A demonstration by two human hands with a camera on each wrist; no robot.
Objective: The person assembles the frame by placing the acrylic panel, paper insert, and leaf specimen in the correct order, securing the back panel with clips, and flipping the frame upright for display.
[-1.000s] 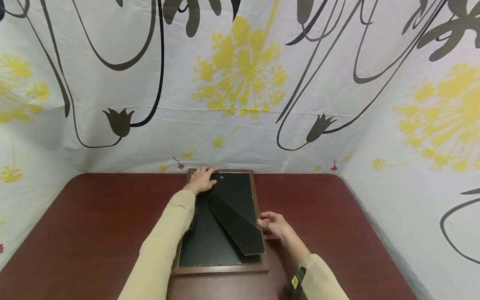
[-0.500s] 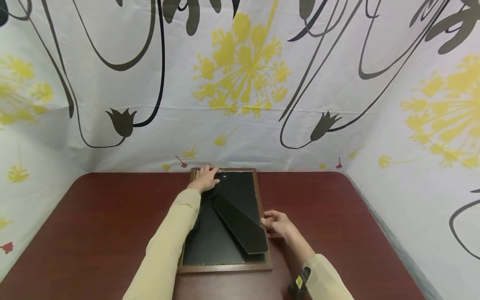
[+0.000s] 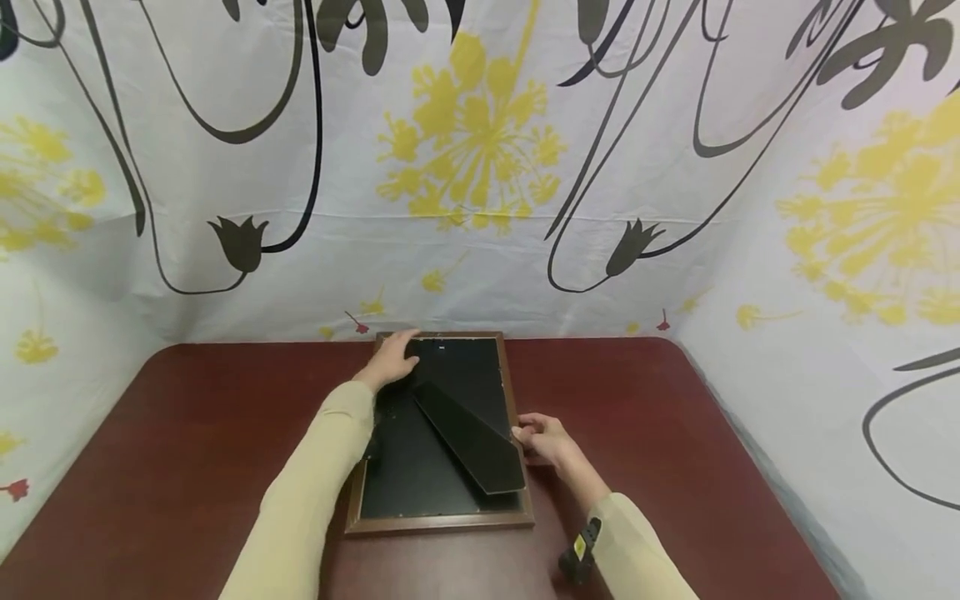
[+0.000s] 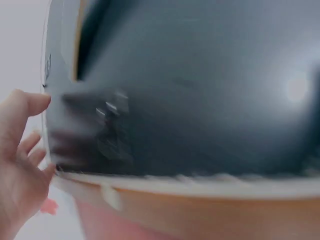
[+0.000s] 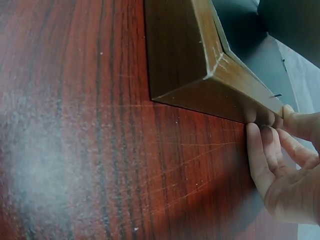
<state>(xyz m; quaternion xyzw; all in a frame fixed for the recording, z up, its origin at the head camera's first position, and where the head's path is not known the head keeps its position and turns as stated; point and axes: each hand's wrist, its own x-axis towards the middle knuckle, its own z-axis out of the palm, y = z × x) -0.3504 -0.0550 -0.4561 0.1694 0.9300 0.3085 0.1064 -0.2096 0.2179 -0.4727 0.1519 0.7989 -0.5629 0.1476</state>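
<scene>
A picture frame point(image 3: 438, 523) with a brown wooden rim lies with its back upward on the table. Its black backing board point(image 3: 465, 371) carries a dark easel stand point(image 3: 476, 446), angled across it. At the far left corner is my left hand point(image 3: 388, 362), its fingers extended at the frame's edge; the left wrist view has the thumb point(image 4: 37, 103) right at that edge. My right hand point(image 3: 549, 440) holds the right side of the rim. In the right wrist view its thumb point(image 5: 295, 122) is on top and the fingers point(image 5: 265, 150) press the outer side.
The dark red wooden table point(image 3: 240, 425) reaches back to a white cloth point(image 3: 337, 275) printed with yellow and grey flowers. More cloth closes off both sides. A black device point(image 3: 581, 550) with a yellow label is strapped at the right wrist.
My left hand has slid slightly left over the frame's far corner. My right hand keeps its place on the rim. The head view has shifted a little.
</scene>
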